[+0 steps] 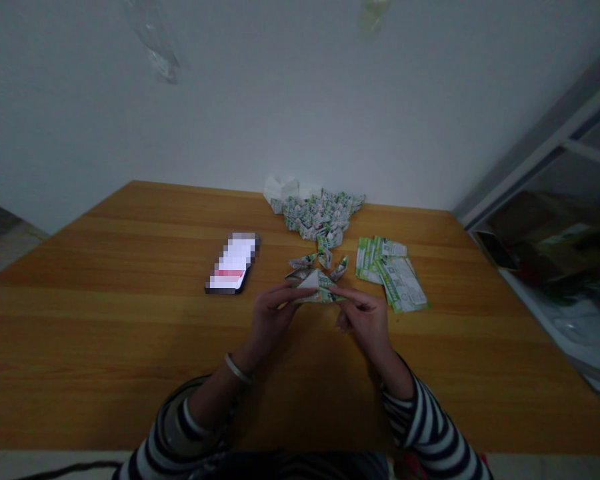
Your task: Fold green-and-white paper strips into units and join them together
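Observation:
A folded piece of green-and-white printed paper [314, 285] is held between both hands just above the wooden table [105, 320]. My left hand [273, 313] pinches its left end, fingers closed. My right hand [365, 319] pinches its right end, fingers curled. Both wrists wear striped sleeves, and a bangle sits on the left wrist. Just beyond the hands lie a few small folded paper pieces [325, 260].
A heap of several folded paper pieces [320, 213] lies at the table's far edge by the wall. A stack of flat green-and-white leaflets [393, 273] lies to the right. A phone [233, 263] lies to the left. A window frame [545, 147] stands at the right.

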Tool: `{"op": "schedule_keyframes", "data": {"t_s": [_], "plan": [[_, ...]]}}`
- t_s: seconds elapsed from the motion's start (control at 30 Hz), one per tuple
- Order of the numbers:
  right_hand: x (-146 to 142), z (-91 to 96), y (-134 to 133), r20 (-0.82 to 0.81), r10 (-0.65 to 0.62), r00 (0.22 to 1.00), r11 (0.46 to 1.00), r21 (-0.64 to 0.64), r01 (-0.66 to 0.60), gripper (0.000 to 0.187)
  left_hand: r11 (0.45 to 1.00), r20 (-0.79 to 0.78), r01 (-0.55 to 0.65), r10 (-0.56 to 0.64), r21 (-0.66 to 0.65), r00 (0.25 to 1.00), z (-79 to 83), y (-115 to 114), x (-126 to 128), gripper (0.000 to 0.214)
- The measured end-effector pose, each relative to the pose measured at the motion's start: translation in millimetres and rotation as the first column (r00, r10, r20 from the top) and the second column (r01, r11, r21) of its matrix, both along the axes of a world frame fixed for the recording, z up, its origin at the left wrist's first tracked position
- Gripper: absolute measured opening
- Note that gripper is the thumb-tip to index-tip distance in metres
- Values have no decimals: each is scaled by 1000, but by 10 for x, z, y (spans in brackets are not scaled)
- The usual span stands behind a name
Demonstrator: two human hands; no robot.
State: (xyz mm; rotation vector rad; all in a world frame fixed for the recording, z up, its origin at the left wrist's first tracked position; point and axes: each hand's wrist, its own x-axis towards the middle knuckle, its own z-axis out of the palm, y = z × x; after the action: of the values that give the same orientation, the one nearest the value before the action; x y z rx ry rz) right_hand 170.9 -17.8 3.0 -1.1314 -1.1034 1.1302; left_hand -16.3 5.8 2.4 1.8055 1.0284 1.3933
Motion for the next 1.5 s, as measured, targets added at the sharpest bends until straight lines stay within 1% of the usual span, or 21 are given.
{"op": "schedule_keyframes", "data": {"t_s": [0.1, 0.2, 0.27, 0.43, 0.53, 0.6, 0.63, 0.7, 0.8, 0.9, 0.97, 1.03, 1.1, 1.17, 1.23, 1.27, 1.33, 1.5], "plan": [[-19, -7, 22, 10, -23, 1000, 996, 81, 22, 25, 999, 0, -12, 12, -37, 1000, -5, 3, 9, 18], [-37, -6, 47, 61, -70, 996, 982, 180, 58, 23, 997, 27, 28, -26, -68, 999, 11, 6, 22, 19], [-42, -5, 50, 96, -85, 992, 973, 224, 61, 24, 993, 53, 55, -50, -102, 997, 28, 3, 30, 21], [-35, -11, 24, 154, -93, 984, 966, 255, 52, 17, 977, 118, 50, -26, -207, 993, 71, -21, 51, 19], [-40, -3, 6, 158, -140, 978, 958, 270, 93, 9, 968, 141, 52, -17, -246, 990, 102, -43, 67, 15], [-61, 9, -6, 143, -181, 973, 954, 265, 138, 4, 956, 157, 53, -7, -288, 988, 117, -57, 84, 13], [-79, 15, -11, 136, -194, 972, 955, 254, 156, 5, 946, 173, 53, 4, -320, 985, 120, -62, 95, 11], [-126, 19, -20, 109, -216, 970, 958, 217, 188, 13, 918, 221, 58, 34, -393, 975, 113, -68, 123, 9], [-206, 11, -13, 6, -232, 973, 964, 137, 229, 26, 872, 313, 89, 76, -481, 947, 80, -65, 170, 18], [-252, -7, 16, -119, -218, 969, 973, 55, 226, 27, 839, 403, 152, 86, -523, 911, 51, -52, 203, 30], [-253, -20, 39, -156, -192, 969, 980, 23, 198, 33, 831, 427, 194, 58, -522, 902, 31, -37, 205, 39], [-235, -34, 56, -156, -157, 975, 987, 10, 161, 38, 855, 378, 203, -9, -478, 926, 0, -17, 189, 43], [-209, -45, 63, -136, -130, 982, 991, 13, 133, 39, 920, 218, 143, -65, -366, 974, -40, 5, 163, 38], [-185, -49, 63, -92, -117, 989, 993, 20, 120, 38, 975, 10, 95, -95, -200, 995, -78, 23, 136, 29], [-168, -46, 62, -49, -112, 992, 993, 30, 114, 36, 989, -120, 128, -137, -78, 983, -97, 28, 120, 24], [-163, -43, 63, -37, -106, 994, 994, 34, 107, 35, 985, -143, 161, -168, -58, 975, -98, 25, 119, 25], [-156, -43, 68, -34, -77, 996, 996, 44, 79, 36, 973, -144, 217, -227, -83, 963, -83, 11, 127, 28], [-142, -86, 92, -8, 13, 1000, 995, 103, -12, 41, 935, -74, 289, -310, -205, 948, -17, -25, 172, 29]]}}
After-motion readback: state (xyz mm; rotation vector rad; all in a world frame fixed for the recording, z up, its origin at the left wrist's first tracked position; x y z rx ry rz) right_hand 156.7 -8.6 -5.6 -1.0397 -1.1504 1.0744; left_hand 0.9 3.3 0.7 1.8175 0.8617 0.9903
